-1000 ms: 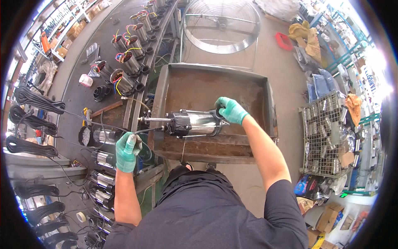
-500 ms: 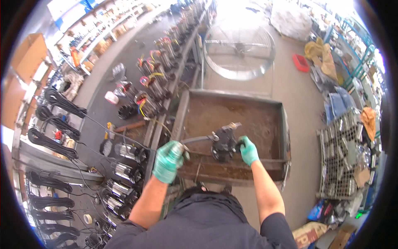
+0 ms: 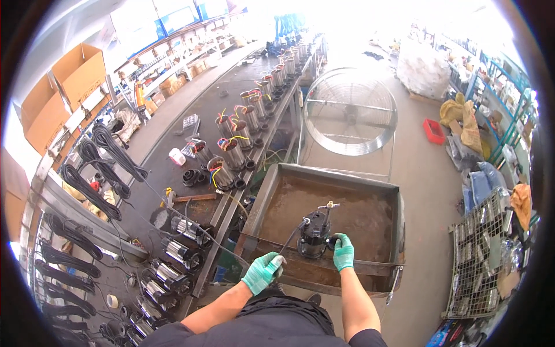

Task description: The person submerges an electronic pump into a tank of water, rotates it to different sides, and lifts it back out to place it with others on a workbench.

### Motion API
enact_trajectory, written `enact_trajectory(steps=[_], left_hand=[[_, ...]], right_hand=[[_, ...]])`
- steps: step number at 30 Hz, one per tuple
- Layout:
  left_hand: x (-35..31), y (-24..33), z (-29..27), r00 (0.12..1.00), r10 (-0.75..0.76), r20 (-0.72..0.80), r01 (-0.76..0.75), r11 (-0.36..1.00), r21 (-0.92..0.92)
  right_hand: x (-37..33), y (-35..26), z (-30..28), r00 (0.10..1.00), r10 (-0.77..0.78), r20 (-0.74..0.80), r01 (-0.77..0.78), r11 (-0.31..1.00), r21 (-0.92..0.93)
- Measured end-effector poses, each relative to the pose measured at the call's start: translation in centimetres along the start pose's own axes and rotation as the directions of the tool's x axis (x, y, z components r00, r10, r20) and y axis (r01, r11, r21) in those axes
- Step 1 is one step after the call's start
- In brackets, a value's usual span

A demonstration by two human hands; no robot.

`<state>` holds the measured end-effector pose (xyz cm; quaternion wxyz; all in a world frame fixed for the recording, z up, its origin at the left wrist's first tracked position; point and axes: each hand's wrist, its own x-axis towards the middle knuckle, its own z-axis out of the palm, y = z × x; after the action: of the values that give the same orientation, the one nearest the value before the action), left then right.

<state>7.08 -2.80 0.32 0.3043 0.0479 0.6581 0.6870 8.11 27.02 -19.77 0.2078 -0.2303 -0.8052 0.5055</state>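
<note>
A dark pump motor (image 3: 315,232) stands upright in the rusty metal water tank (image 3: 277,179), its lower part in the brown water. My right hand (image 3: 343,252), in a green glove, grips the motor's right side. My left hand (image 3: 262,272), also in a green glove, is closed around the black cable (image 3: 292,233) that runs from the motor's top down to the tank's near left corner.
A long workbench (image 3: 173,139) on the left carries rows of steel motor bodies (image 3: 231,151) with coloured wires, and black cable coils (image 3: 87,179) hang at its edge. A large round fan (image 3: 350,111) stands behind the tank. A wire basket (image 3: 485,254) sits at the right.
The motor went from lying sideways above the tank's near rim to standing upright in the water. My left hand moved right, off the bench and onto the cable. The view tilted up.
</note>
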Motion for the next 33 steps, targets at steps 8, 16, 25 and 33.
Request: enact_trajectory(steps=[8, 16, 25, 33], left_hand=[[-0.6, -0.6, 1.1, 0.998, -0.024, -0.065, 0.032, 0.992, 0.119], [0.5, -0.6, 1.1, 1.000, -0.012, 0.023, 0.011, 0.998, 0.059], [2.0, -0.9, 0.4, 0.996, 0.044, 0.074, -0.056, 0.985, 0.163], [2.2, 0.0, 0.2, 0.996, 0.018, 0.093, -0.034, 0.984, 0.172]], right_hand=[[0.1, 0.2, -0.1, 0.997, -0.074, 0.001, 0.074, 0.997, 0.035], [0.3, 1.8, 0.1, 0.995, -0.098, 0.008, 0.098, 0.995, 0.034], [0.3, 0.7, -0.3, 0.999, 0.009, 0.040, -0.012, 0.996, 0.083], [0.0, -0.8, -0.9, 0.997, 0.051, 0.065, -0.060, 0.988, 0.142]])
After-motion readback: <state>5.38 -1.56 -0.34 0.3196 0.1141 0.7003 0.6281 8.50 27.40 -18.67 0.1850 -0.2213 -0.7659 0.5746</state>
